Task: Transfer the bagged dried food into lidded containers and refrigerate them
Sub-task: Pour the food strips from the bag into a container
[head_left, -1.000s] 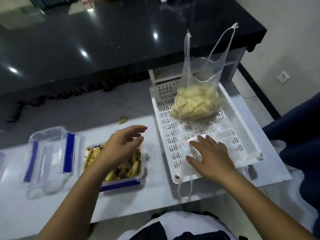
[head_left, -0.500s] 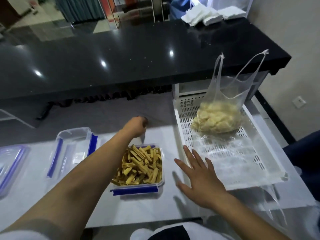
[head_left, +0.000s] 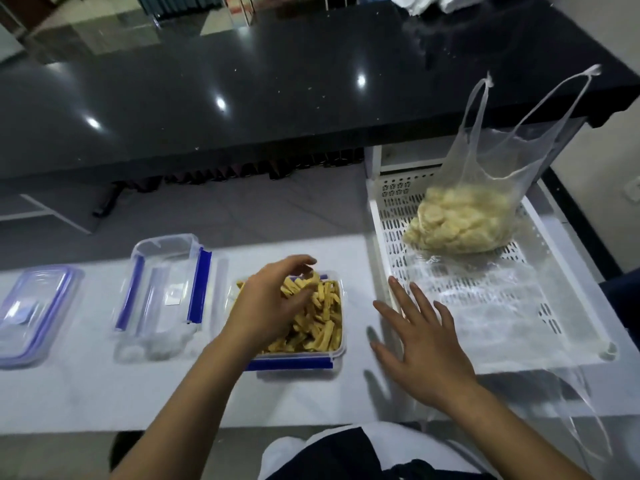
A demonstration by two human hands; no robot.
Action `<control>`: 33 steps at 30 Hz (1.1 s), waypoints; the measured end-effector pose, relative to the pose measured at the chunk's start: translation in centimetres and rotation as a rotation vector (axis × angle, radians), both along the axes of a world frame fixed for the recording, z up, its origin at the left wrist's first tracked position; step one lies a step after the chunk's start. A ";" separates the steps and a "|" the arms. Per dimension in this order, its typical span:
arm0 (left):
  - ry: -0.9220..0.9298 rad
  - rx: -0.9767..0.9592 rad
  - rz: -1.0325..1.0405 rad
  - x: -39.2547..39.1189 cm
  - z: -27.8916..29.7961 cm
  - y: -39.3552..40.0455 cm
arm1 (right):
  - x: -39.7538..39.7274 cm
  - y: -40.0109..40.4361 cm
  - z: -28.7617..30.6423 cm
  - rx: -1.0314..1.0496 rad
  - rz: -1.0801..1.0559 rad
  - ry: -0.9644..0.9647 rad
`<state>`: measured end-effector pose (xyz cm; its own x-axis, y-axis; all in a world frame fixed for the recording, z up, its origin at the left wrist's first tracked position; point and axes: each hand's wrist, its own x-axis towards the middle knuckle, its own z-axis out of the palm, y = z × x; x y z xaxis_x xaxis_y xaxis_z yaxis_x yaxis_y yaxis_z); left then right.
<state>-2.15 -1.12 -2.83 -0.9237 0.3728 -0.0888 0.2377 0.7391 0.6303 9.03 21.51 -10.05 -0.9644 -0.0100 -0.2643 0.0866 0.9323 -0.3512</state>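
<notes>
A clear container with blue clips (head_left: 334, 353) sits on the white table, full of yellow dried strips (head_left: 320, 317). My left hand (head_left: 270, 303) rests over the strips, fingers curled loosely, touching them. My right hand (head_left: 420, 337) hovers flat and spread just right of the container, at the near left corner of the white perforated tray (head_left: 568, 327). A clear bag of pale dried pieces (head_left: 460, 220) stands at the tray's far end, handles up. An emptied clear bag (head_left: 491, 306) lies flat in the tray. An empty clear container (head_left: 162, 289) sits left, with a lid (head_left: 31, 313) at far left.
A long black glossy counter (head_left: 277, 98) runs behind the white table (head_left: 104, 393). White cloths (head_left: 433, 3) lie on its far right. The flat bag's handle (head_left: 588, 427) hangs over the table's near right edge. A wall with a socket is at right.
My left hand drew back from the far table edge and came down onto the strips. My right hand left the flat bag in the tray and now hovers beside the container.
</notes>
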 end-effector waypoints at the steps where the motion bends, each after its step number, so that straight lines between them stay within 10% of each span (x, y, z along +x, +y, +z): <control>1: 0.045 -0.021 -0.003 1.2 -0.6 -0.4 | 0.0 -0.1 -0.1 0.002 -0.002 0.006; 16: 0.117 0.293 0.434 10.1 -3.4 -3.3 | 0.6 0.1 1.0 -0.258 -0.005 0.104; 23: -0.470 1.031 1.194 12.9 -2.8 -2.0 | -5.0 -1.8 7.0 -0.607 0.144 0.123; 33: -0.870 1.353 1.169 11.2 -1.6 0.1 | -17.3 -7.0 6.0 -0.497 0.217 -0.353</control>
<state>9.04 -0.99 -4.47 -0.5974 -0.0735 -0.7986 -0.5458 -0.6923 0.4720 -8.32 14.48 -4.09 -0.7827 -0.3979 -0.4786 0.1032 0.6754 -0.7302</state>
